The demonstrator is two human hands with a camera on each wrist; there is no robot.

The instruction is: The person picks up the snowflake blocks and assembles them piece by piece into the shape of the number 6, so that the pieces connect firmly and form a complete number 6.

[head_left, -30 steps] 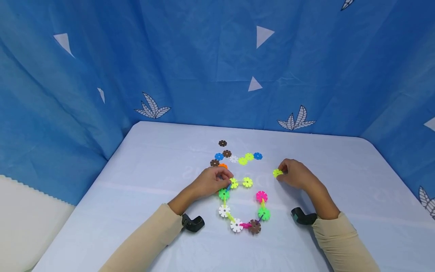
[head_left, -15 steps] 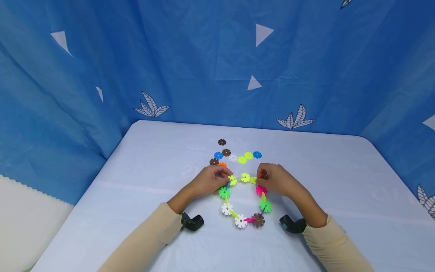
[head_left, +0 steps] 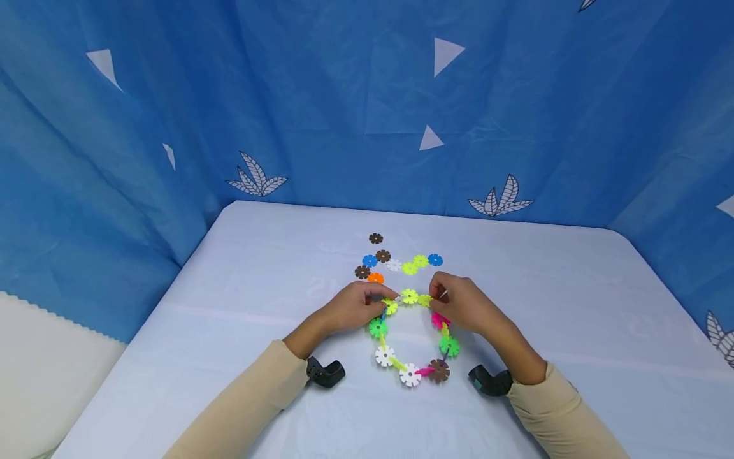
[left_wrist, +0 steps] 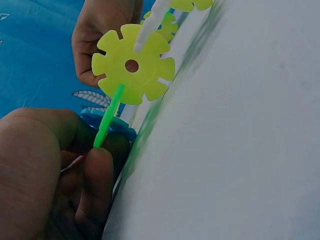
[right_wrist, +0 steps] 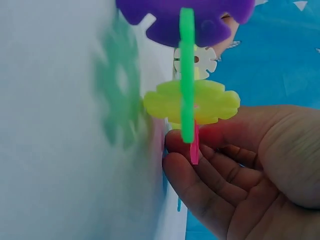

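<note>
A chain of slotted plastic flower discs lies in a ring on the table, with white discs (head_left: pixel 410 375), a brown disc (head_left: pixel 439 370) and a green disc (head_left: pixel 450 346) among them. My left hand (head_left: pixel 357 307) grips the ring's far left side by a yellow disc, its index finger reaching to a white link. In the left wrist view a blue disc (left_wrist: pixel 107 121) is by its fingers. My right hand (head_left: pixel 462 302) pinches a yellow disc (head_left: pixel 424 299) beside another yellow disc (head_left: pixel 410 296), above a pink disc (head_left: pixel 440 320). Fingers partly cover the held discs.
Behind the hands lie loose discs: brown (head_left: pixel 375 238), blue (head_left: pixel 369 261), orange (head_left: pixel 375 278), white (head_left: pixel 394 264), yellow (head_left: pixel 420 261) and another blue disc (head_left: pixel 435 259). A blue curtain (head_left: pixel 355 108) hangs behind the white table (head_left: pixel 545 280).
My right hand has carried its yellow disc left to the ring's far side. My left index finger has stretched toward the white link. The ring's near part has shifted slightly right.
</note>
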